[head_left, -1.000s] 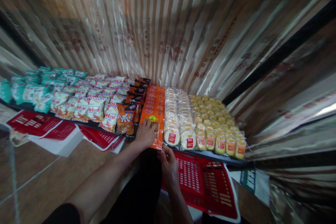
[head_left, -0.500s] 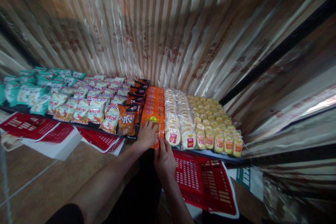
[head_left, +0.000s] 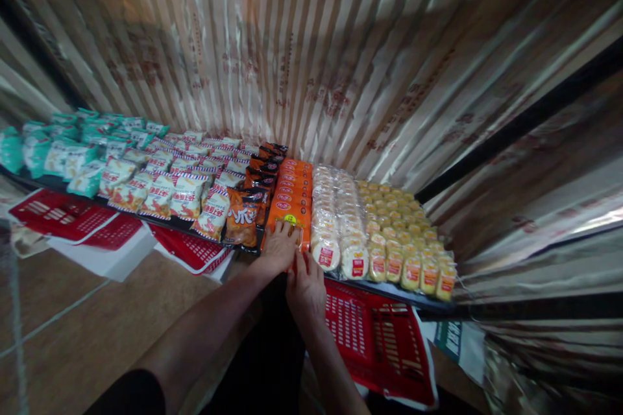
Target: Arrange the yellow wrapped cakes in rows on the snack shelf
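On the shelf in front of me, a row of orange snack packets (head_left: 293, 198) stands one behind another, with a yellow round mark on the front one. My left hand (head_left: 281, 246) lies over the front packet, its fingers stretched and slightly apart. Just below and to the right, my right hand (head_left: 306, 288) has its fingertips and thumb on the lower front edge of that packet; the exact grip is partly hidden. Immediately left stand black-and-orange snack bags (head_left: 243, 217). Clear-wrapped round white crackers (head_left: 326, 253) form rows close by on the right.
Farther left are white shrimp-picture snack bags (head_left: 158, 194) and teal bags (head_left: 85, 176). Yellow wrapped snacks (head_left: 411, 269) fill the shelf's right end. Red baskets (head_left: 350, 324) sit beneath. Striped sheeting (head_left: 311, 65) hangs behind, and a dark frame bar (head_left: 516, 123) slants at right.
The view has shifted slightly, so the shelf's goods appear a little farther right. Both hands stay at the front orange packet, with the left hand slightly higher on it.
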The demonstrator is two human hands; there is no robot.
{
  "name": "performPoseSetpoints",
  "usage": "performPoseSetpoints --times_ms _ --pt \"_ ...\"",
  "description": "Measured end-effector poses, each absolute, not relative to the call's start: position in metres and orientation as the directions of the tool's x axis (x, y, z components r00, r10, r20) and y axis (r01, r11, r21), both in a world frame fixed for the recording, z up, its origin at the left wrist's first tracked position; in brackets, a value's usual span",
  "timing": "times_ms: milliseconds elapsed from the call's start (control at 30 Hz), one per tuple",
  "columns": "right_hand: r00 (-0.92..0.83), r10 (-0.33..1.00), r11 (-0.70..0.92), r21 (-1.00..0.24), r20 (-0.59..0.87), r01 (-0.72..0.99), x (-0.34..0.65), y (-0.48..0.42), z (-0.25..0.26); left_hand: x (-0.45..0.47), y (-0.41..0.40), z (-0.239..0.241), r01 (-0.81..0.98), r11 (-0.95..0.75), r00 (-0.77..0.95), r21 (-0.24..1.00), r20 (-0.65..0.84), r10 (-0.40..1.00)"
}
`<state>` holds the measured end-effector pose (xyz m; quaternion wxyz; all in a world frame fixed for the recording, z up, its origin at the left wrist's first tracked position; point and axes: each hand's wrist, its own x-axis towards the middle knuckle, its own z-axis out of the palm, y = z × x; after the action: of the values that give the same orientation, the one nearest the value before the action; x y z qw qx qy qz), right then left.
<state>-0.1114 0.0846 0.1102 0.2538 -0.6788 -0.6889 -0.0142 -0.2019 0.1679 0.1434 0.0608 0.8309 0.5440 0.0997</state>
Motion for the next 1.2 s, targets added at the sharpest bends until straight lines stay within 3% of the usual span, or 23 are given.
performPoseSetpoints --times_ms 533,900,1200 --pt "0.145 0.901 0.102 -0.525 0.408 0.845 -0.102 0.082 0.084 -0.2 0.167 0.146 0.897 -0.402 0.392 0.185 0.086 0.916" --pt "0.173 0.899 0.079 -0.536 0.403 0.841 -0.102 0.079 0.089 -0.198 0.166 0.148 0.902 -0.393 0.374 0.178 0.13 0.918" --pt "0.181 0.873 0.094 -0.52 0.453 0.849 -0.102 0.075 0.08 -0.196 0.17 0.13 0.919 -0.347 0.338 0.186 0.078 0.938"
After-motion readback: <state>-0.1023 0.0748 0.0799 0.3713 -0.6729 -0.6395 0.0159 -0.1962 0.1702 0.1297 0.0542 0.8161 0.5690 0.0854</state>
